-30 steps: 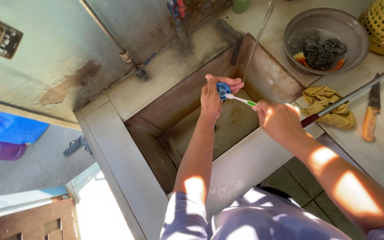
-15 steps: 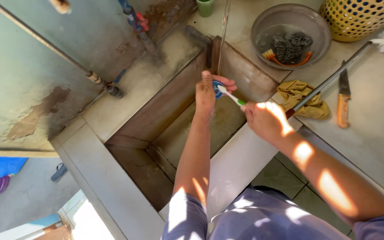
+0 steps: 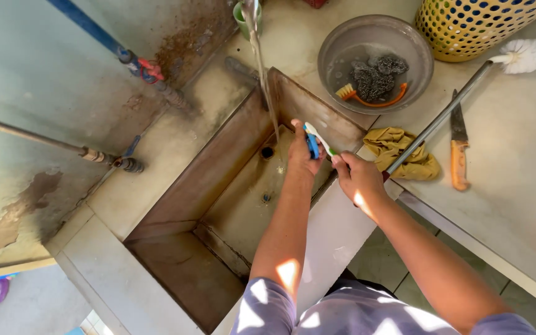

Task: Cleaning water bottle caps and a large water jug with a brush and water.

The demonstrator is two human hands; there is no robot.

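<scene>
The left hand [image 3: 303, 151] is closed around a small blue object [image 3: 312, 145], its grip clamped on it; most of that object is hidden inside the fingers, so its kind cannot be made out. The right hand [image 3: 356, 177] pinches the end of a white-and-green toothbrush [image 3: 321, 139], grip shut on the handle, and the brush's head rests against the blue object. Whether bristles touch it is too small to tell.

Both hands hover over the near right corner of the stained rectangular metal sink [image 3: 218, 180], just under a thin stream of water [image 3: 263, 74] that falls from a tap cut off at the top edge. The stream lands close beside the left hand; whether it strikes the hand is unclear.

The toothbrush is slim and pale with a green strip along it, tilted from the right hand up and left.

On the pale tabletop [image 3: 516, 186] to the right lies a crumpled yellow cloth [image 3: 404, 152], partly under a long metal-handled brush with a white bristle head [image 3: 522, 54]. A knife with an orange handle [image 3: 459, 149] lies just beside it. A grey metal bowl [image 3: 342, 53] holds dark steel-wool scourers [image 3: 376, 74] and an orange-handled brush [image 3: 367, 98]. A yellow perforated plastic basket [image 3: 473, 28] is cut off at the top.
</scene>
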